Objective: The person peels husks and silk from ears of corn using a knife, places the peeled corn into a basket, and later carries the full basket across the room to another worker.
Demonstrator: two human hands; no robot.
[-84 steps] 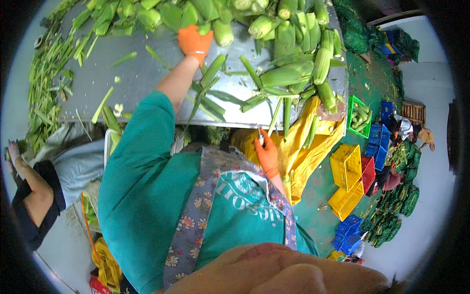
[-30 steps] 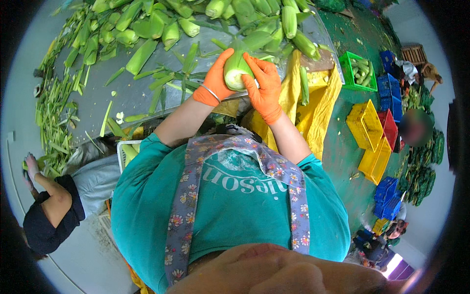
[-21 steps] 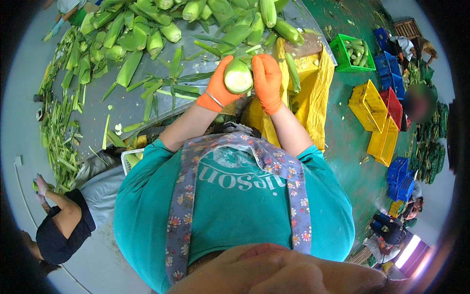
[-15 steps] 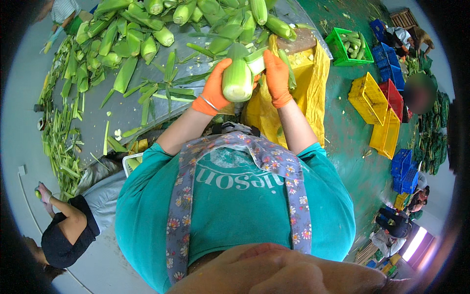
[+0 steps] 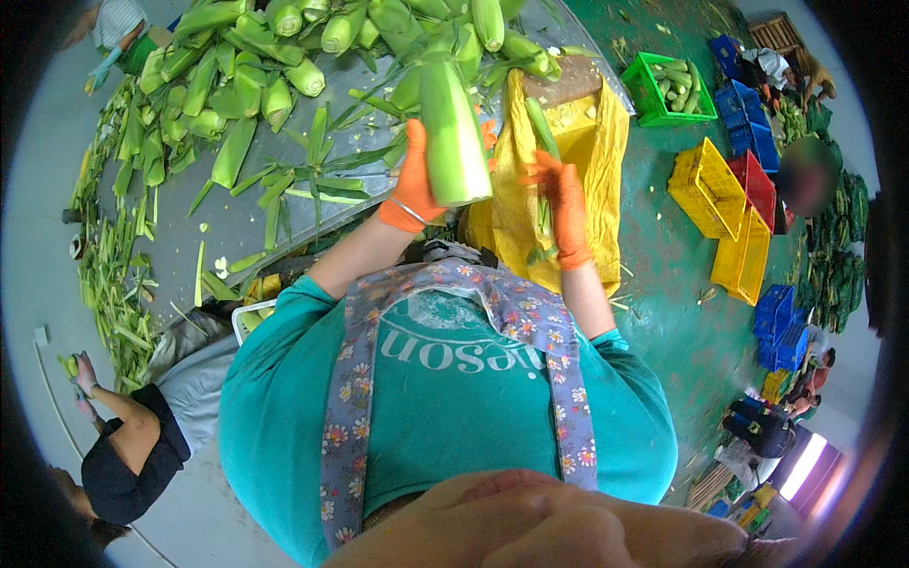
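My left hand (image 5: 418, 177), in an orange glove, is wrapped around a thick ear of corn in its green husk (image 5: 451, 133). The corn stands nearly upright, its pale cut base toward me. To the right, my right hand (image 5: 561, 197), gloved alike, has its fingers apart and is clear of the corn. It is over a yellow sack (image 5: 606, 170), whose mouth gapes beside the table. A green husk strip (image 5: 541, 128) shows by its fingers; whether they touch it I cannot tell.
A grey table (image 5: 189, 237) bears heaped unhusked corn (image 5: 248, 90) and loose husk strips (image 5: 322, 180). At right are a green crate of vegetables (image 5: 677, 115), yellow crates (image 5: 705, 189), a red crate (image 5: 755, 189) and blue crates (image 5: 778, 327). Another person (image 5: 133, 445) is at lower left.
My right hand has left the corn and moved right and down, its fingers spreading. The corn in my left hand has turned more upright, and its side shows paler.
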